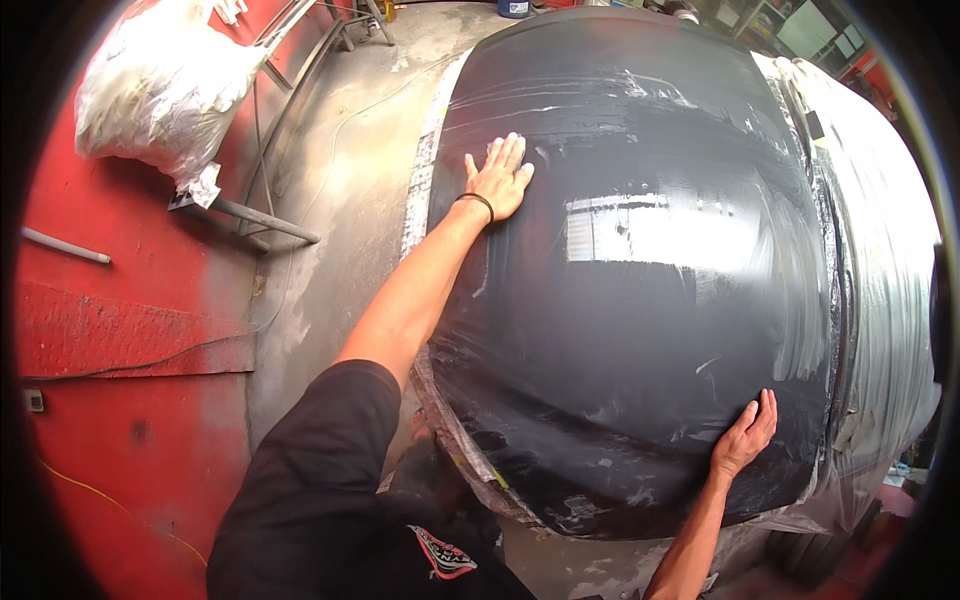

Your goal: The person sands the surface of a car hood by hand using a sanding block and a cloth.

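Note:
A dark grey car hood (620, 330), wet and glossy with whitish streaks, fills the middle of the head view. My left hand (500, 180) lies flat near its left edge, fingers spread, a dark band around the wrist. Toward the near right part of the hood, my right hand (745, 435) rests with its fingers stretched out and close together. Its palm faces the surface, and what may lie under it is hidden. Masking paper (425, 180) runs along the hood's left side.
Clear plastic sheeting (880, 210) covers the car body on the right. At the upper left, a stuffed white plastic bag (165, 90) is by a metal stand (265, 220) and a red wall (120, 330). A thin cable (335, 130) crosses the concrete floor (300, 350).

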A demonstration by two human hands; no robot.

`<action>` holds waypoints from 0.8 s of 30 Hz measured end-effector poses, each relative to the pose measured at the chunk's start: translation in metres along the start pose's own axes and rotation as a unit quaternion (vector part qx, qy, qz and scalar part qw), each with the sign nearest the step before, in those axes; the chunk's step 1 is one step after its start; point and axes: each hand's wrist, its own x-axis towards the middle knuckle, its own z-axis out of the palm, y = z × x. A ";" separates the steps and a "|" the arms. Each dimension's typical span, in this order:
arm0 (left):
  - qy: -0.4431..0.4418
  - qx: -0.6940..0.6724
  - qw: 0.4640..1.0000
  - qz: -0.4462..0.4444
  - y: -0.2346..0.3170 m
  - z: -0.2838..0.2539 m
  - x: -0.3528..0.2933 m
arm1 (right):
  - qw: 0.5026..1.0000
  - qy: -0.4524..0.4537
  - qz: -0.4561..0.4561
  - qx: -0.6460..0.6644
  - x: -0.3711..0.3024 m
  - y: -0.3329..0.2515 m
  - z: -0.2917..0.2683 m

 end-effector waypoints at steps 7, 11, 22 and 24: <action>-0.015 -0.070 0.996 0.059 0.003 0.018 -0.232 | 0.999 0.005 0.017 -0.033 0.004 0.003 -0.010; 0.015 -0.040 0.998 0.056 -0.025 0.009 -0.128 | 1.000 0.000 0.007 -0.029 0.001 0.010 -0.007; -0.004 -0.083 0.996 0.014 -0.035 0.021 -0.220 | 1.000 -0.002 0.003 -0.031 0.001 0.019 -0.008; -0.024 -0.082 0.996 -0.007 -0.035 0.021 -0.241 | 1.000 0.000 -0.004 -0.031 0.002 0.022 -0.005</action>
